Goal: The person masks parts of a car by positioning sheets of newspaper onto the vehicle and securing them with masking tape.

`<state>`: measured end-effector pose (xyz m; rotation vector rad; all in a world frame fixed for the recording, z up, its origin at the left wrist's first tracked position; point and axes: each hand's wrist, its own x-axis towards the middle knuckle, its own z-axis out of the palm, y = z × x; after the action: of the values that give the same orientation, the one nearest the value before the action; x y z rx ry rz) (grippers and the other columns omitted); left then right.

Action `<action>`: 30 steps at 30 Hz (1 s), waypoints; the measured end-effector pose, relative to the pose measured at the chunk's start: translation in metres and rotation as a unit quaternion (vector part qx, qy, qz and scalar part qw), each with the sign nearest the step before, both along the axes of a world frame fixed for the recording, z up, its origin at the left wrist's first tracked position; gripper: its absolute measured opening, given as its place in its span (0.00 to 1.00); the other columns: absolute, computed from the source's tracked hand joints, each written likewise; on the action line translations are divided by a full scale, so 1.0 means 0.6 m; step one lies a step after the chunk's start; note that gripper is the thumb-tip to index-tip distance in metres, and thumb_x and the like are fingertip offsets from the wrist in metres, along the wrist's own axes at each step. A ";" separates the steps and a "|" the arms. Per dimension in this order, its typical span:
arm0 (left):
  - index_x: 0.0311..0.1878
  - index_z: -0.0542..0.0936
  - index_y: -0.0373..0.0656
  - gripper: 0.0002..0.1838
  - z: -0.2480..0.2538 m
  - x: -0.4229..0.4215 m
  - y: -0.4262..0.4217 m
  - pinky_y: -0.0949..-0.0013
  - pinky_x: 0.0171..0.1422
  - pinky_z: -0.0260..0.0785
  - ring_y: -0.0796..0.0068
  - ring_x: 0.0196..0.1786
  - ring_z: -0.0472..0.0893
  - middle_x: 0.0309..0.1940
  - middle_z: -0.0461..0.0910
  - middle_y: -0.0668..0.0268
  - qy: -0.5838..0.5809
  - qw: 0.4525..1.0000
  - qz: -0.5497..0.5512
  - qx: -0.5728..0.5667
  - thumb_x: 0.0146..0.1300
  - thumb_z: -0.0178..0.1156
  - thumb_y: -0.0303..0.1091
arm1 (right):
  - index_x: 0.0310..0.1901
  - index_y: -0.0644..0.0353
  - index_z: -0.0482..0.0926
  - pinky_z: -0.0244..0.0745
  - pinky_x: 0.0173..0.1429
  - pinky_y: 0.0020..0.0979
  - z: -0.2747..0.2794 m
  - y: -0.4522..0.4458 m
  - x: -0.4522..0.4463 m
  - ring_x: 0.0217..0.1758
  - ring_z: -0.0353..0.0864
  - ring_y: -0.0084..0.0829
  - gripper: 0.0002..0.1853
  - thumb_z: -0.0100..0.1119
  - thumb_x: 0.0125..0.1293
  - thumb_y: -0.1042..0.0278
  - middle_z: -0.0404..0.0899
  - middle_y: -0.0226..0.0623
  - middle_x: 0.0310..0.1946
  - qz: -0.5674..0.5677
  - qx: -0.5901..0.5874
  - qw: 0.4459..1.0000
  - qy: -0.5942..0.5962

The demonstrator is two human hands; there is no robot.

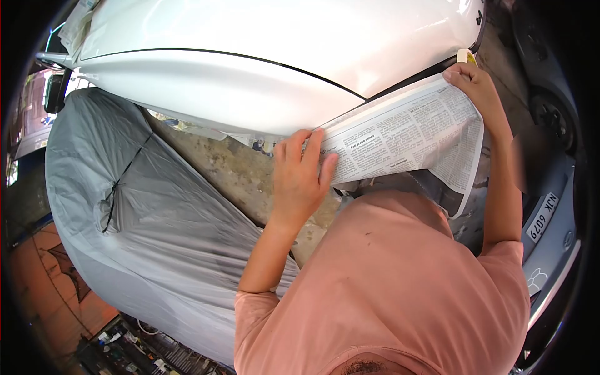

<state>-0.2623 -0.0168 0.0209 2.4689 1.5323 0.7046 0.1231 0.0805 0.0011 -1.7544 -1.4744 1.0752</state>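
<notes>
A strip of newspaper runs along the lower edge of the white car body panel, its top edge against a dark gap. My left hand rests at the newspaper's left end, with fingertips on its upper edge and the thumb spread away from them. At the far right end, my right hand pinches the newspaper's upper corner. A roll of tape sits right at these fingers, partly hidden by them. The newspaper's lower right part hangs loose and folded.
A grey cover drapes over a large object at left. Behind me on the right stands a bluish-grey car. Concrete floor shows between the cover and the white car. Assorted items lie at bottom left.
</notes>
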 end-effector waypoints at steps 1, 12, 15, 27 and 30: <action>0.64 0.79 0.38 0.24 0.000 0.002 0.000 0.55 0.57 0.69 0.53 0.52 0.74 0.57 0.76 0.56 -0.010 1.000 -0.003 -0.003 0.65 0.69 0.32 | 0.39 0.62 0.84 0.70 0.43 0.26 -0.001 0.002 0.000 0.35 0.76 0.18 0.15 0.64 0.71 0.56 0.79 0.28 0.31 0.005 -0.001 1.000 0.000; 0.66 0.76 0.33 0.29 0.016 0.005 0.009 0.51 0.65 0.70 0.48 0.62 0.75 0.62 0.74 0.51 0.017 0.999 -0.049 -0.014 0.66 0.69 0.38 | 0.42 0.66 0.83 0.71 0.47 0.28 -0.023 0.023 0.016 0.39 0.76 0.23 0.16 0.66 0.69 0.57 0.80 0.29 0.33 0.018 0.062 0.996 -0.062; 0.66 0.75 0.32 0.31 0.016 0.005 0.009 0.51 0.69 0.69 0.48 0.65 0.74 0.65 0.73 0.50 0.000 0.997 -0.072 -0.019 0.65 0.69 0.40 | 0.39 0.65 0.81 0.69 0.44 0.26 -0.009 0.028 0.007 0.36 0.73 0.20 0.15 0.65 0.70 0.58 0.76 0.26 0.31 0.025 0.031 0.999 -0.018; 0.68 0.73 0.32 0.37 0.017 0.001 0.010 0.50 0.75 0.66 0.46 0.73 0.70 0.75 0.67 0.47 0.013 0.990 -0.136 -0.043 0.62 0.70 0.45 | 0.41 0.66 0.82 0.70 0.49 0.26 0.004 0.022 -0.008 0.41 0.75 0.21 0.15 0.65 0.70 0.59 0.78 0.28 0.35 -0.003 0.054 0.998 0.021; 0.69 0.73 0.32 0.37 0.021 -0.001 0.011 0.50 0.76 0.66 0.45 0.73 0.70 0.75 0.67 0.46 0.021 0.990 -0.135 -0.044 0.62 0.70 0.46 | 0.44 0.68 0.83 0.72 0.52 0.27 0.000 0.023 -0.008 0.44 0.77 0.23 0.17 0.66 0.70 0.58 0.80 0.31 0.37 -0.004 0.085 0.996 -0.010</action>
<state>-0.2626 -0.0104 0.0337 2.5684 1.1803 0.5303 0.1183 0.0941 0.0011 -1.6533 -1.5231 0.9028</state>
